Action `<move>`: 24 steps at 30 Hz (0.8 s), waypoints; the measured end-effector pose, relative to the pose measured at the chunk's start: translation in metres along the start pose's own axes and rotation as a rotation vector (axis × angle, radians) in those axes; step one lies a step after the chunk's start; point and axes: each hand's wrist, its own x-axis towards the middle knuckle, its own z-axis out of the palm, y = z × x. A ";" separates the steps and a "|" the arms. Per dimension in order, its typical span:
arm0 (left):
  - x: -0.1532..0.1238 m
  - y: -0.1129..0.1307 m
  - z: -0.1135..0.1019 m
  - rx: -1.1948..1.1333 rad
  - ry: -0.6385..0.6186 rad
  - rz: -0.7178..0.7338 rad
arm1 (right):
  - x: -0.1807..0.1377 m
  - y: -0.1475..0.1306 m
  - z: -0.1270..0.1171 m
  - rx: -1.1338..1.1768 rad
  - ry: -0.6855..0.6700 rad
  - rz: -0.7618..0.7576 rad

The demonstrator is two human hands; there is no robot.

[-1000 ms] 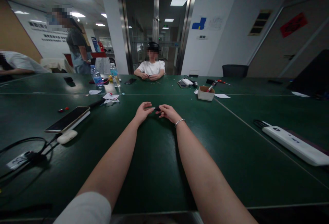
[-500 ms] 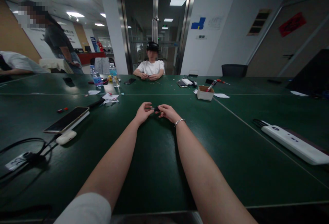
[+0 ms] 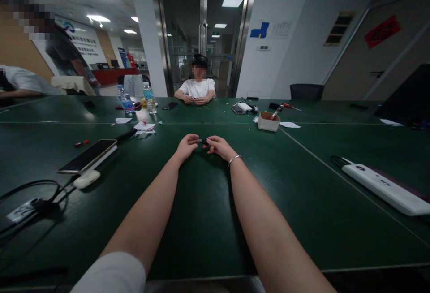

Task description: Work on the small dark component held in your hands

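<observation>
Both hands meet over the middle of the green table, their fingers just above its surface. Thumb and fingers of my right hand pinch a small black piece with a pale, metallic-looking end. It is too small to name for certain. That pale end points left and reaches the fingertips of my left hand, which are closed around its tip. A bracelet circles my right wrist. What lies inside the curled fingers is hidden.
Left of my arms lie a phone, a white case and black cables. Ahead stand two water bottles and a small box. A white power strip lies right. A person sits opposite.
My left hand has shifted very slightly left, and a little more of the pale end shows between my hands. A standing person at far left has moved further left.
</observation>
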 end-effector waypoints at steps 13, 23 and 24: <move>0.000 -0.001 -0.001 -0.002 -0.037 -0.052 | 0.000 0.000 -0.001 0.006 -0.025 0.003; -0.001 0.001 -0.002 0.007 -0.062 -0.071 | 0.000 0.000 0.000 0.005 -0.007 0.005; -0.001 0.000 -0.002 0.028 -0.064 -0.022 | 0.000 0.000 0.000 0.008 -0.009 0.004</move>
